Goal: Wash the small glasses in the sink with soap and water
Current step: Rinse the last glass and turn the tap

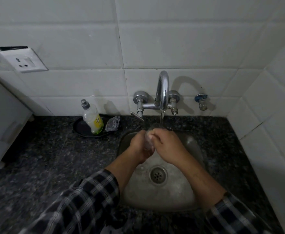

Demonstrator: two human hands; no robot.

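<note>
Far left: pale grey box standing on the tabletop, dark speckled stone.
Wall, upper left: white socket set in white tiles.
Tabletop, left of the sink: round black dish against the wall. A soap bottle stands tilted in it, with a grey cap and yellow-green liquid low inside. A crumpled grey scrubber lies at the dish's right edge.
Centre: chrome tap fixed to the wall, its spout arched over the sink. A thin stream runs from it. The steel basin is dull and wet, with its drain in the middle.
Left hand: over the back of the basin, fingers curled round the glass. Checked sleeve pushed up the forearm.
Glass: small, clear and wet, held between both hands just under the stream. It is mostly hidden by the fingers, so its outline is hard to tell.
Right hand: touching the left, fingers curled over the glass from the right side.
Right of the tap: small valve with a blue handle on the wall.
</note>
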